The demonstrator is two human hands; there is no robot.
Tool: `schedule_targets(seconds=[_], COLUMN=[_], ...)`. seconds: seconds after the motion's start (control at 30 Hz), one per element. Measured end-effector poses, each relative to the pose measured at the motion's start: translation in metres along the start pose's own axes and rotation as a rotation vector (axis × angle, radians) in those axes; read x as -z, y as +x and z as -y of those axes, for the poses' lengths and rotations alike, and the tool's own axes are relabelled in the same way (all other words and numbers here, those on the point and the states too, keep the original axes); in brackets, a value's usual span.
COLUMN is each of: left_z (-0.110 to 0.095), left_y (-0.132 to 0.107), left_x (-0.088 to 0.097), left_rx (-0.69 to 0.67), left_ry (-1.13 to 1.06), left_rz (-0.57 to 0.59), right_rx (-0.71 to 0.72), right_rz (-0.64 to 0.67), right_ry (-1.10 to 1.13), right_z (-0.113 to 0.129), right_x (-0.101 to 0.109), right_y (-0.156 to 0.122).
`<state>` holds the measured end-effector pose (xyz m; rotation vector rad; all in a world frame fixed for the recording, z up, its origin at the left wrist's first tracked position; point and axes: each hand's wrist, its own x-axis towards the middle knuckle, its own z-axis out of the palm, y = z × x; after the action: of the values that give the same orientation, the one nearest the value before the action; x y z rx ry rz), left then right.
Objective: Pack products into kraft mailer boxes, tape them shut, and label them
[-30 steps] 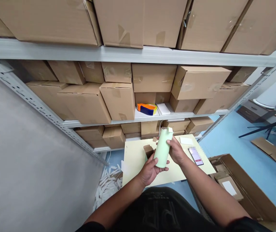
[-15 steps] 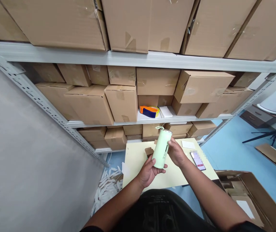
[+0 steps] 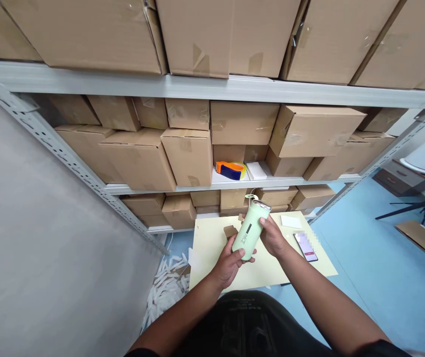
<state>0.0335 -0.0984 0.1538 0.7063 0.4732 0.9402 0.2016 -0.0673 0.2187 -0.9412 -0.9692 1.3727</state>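
Both my hands hold a pale green cylindrical device with a silver top and a thin cord loop, tilted to the right above a cream table. My left hand wraps its lower end from below. My right hand grips its upper right side. A dark stripe and lettering face me on its side. Just behind the device, a small open cardboard box sits on the table.
A phone and a white card lie on the table's right part. Grey metal shelving full of cardboard boxes stands behind, with an orange-and-blue tape dispenser on it. White scraps litter the blue floor at left.
The device has been turned in my hands, so its dark stripe now faces me, and it leans more to the right. The open carton at lower right has left the view.
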Motion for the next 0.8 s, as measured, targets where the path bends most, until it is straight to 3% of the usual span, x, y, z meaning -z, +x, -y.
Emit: schedule_targets(seconds=[0.1, 0.37, 0.53, 0.6, 0.8], left_z=[0.004, 0.000, 0.004, 0.006, 0.004], left_y=[-0.001, -0.002, -0.006, -0.008, -0.008], left_x=[0.001, -0.011, -0.007, -0.006, -0.011], left_rx=[0.031, -0.063, -0.008, 0.001, -0.061], left_ry=[-0.058, 0.073, -0.012, -0.039, 0.069], left_rz=[0.069, -0.022, -0.005, 0.014, -0.028], right_rx=[-0.029, 0.113, -0.018, -0.033, 0.101], right_rz=[0.084, -0.117, 0.073, 0.079, -0.177], right_ry=[0.036, -0.140, -0.029, -0.028, -0.144], right_z=[0.004, 0.005, 0.008, 0.009, 0.004], right_x=[0.003, -0.004, 0.000, 0.000, -0.006], right_y=[0.000, -0.001, -0.009, -0.009, -0.004])
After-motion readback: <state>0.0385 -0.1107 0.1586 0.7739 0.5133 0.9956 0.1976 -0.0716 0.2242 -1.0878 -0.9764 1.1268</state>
